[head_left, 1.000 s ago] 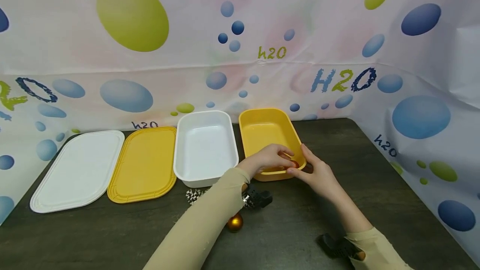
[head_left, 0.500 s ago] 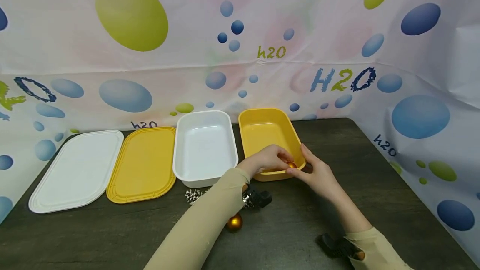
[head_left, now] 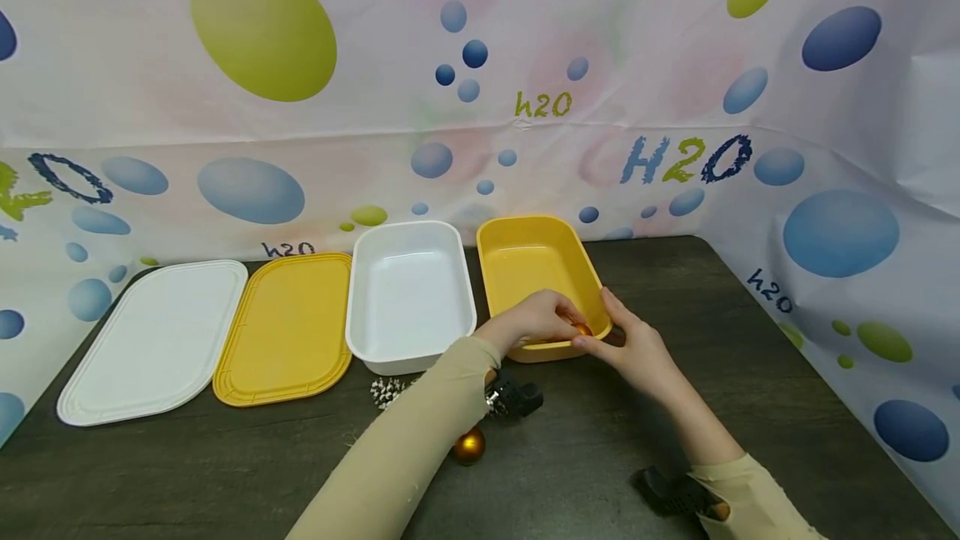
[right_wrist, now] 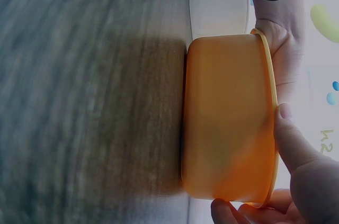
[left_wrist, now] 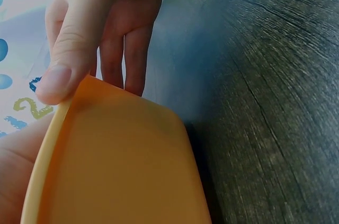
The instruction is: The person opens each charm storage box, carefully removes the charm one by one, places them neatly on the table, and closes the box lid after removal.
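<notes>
My left hand reaches over the near rim of the yellow plastic container. Its fingers pinch a shiny orange Christmas ball inside, close to the near right corner; only part of the ball shows. My right hand grips that same corner, thumb at the near rim and fingers along the right side. In the right wrist view, the right thumb lies against the rim and fingertips curl round the end wall. From the left wrist view, the container's outer wall hides what the left fingers hold.
Left of the yellow container stand a white container, a yellow lid and a white lid. A white-tipped pine cone and another orange ball lie near my left sleeve, partly covered by it.
My left fingers have drawn together around the orange ball in the container, and more of it shows now. The right hand keeps its grip on the corner.
</notes>
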Demonstrator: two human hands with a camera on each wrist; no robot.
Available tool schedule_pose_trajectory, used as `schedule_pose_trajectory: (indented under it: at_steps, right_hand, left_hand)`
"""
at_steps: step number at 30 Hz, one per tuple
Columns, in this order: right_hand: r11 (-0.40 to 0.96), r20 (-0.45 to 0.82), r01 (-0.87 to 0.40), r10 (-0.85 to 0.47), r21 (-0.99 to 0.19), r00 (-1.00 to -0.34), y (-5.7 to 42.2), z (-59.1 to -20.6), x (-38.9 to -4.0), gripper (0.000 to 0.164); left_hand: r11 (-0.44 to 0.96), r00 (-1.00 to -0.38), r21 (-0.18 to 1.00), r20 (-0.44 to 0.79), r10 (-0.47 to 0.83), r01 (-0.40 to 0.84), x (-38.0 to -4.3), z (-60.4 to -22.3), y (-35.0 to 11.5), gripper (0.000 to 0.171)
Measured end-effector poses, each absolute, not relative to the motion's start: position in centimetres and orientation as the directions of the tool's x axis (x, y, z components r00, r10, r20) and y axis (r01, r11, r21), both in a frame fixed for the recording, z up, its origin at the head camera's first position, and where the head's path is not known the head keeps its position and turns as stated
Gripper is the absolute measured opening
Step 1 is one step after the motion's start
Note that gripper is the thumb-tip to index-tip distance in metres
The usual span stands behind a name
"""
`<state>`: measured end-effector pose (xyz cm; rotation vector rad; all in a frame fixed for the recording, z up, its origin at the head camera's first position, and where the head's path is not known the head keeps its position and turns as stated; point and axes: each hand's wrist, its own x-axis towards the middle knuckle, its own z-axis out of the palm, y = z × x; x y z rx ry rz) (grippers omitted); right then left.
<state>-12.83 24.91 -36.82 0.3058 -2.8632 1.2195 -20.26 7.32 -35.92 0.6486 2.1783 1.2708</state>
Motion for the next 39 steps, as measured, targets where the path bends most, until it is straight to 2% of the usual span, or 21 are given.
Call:
schedule_pose_trajectory:
  at_steps: [8, 17, 30, 39]
  right_hand:
    - [0.681, 0.091, -0.189, -0.177, -0.707, -0.98, 25.0, -36.7, -12.9, 0.091]
    - [0.675, 0.092, -0.184, -0.17, -0.714, -0.981, 25.0, -36.7, -12.9, 0.09]
    - [0.679, 0.098, -0.189, -0.171, -0.709, -0.98, 25.0, -37.0, -12.9, 0.089]
    - [0.676, 0.091, -0.184, -0.171, -0.714, -0.981, 25.0, -36.9, -12.8, 0.09]
  left_hand:
    - [0.45, -0.756, 0.885, -0.209, 0.62, 0.124, -20.3, -35.9, 7.4, 0.019]
    - [0.297, -0.797, 0.955, -0.162, 0.582, 0.023, -20.4, -35.7, 7.4, 0.019]
    - [0.354, -0.855, 0.922, -0.052, 0.515, 0.156, -19.7, -34.0, 6.2, 0.024]
    - [0.298, -0.825, 0.938, -0.023, 0.564, 0.177, -18.2, -31.7, 3.6, 0.027]
